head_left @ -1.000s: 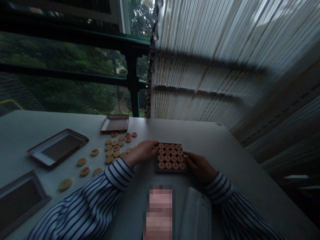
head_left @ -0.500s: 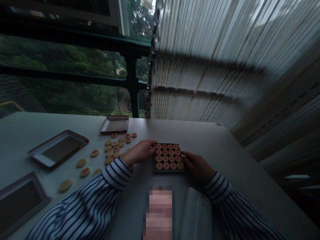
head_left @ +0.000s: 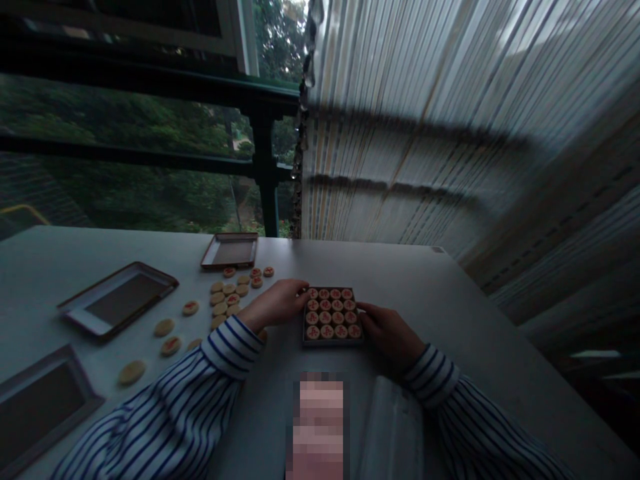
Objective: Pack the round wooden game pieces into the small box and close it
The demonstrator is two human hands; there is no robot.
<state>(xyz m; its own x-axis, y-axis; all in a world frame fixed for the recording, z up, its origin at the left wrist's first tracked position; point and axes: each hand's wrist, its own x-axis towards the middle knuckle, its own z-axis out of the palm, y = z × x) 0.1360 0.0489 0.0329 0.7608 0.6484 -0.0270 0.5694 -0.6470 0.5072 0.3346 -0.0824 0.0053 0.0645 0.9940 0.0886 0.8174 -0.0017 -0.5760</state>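
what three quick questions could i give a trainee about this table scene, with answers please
1. True or false: the left hand and the right hand touch opposite sides of the box.

2. Multiple choice: where do the loose pieces lie?
a) To the right of the box
b) To the left of the box
c) Stacked on top of the box

3. Count: how many red-marked pieces sit inside the box?

Key:
1. True
2. b
3. Sixteen, in four rows of four
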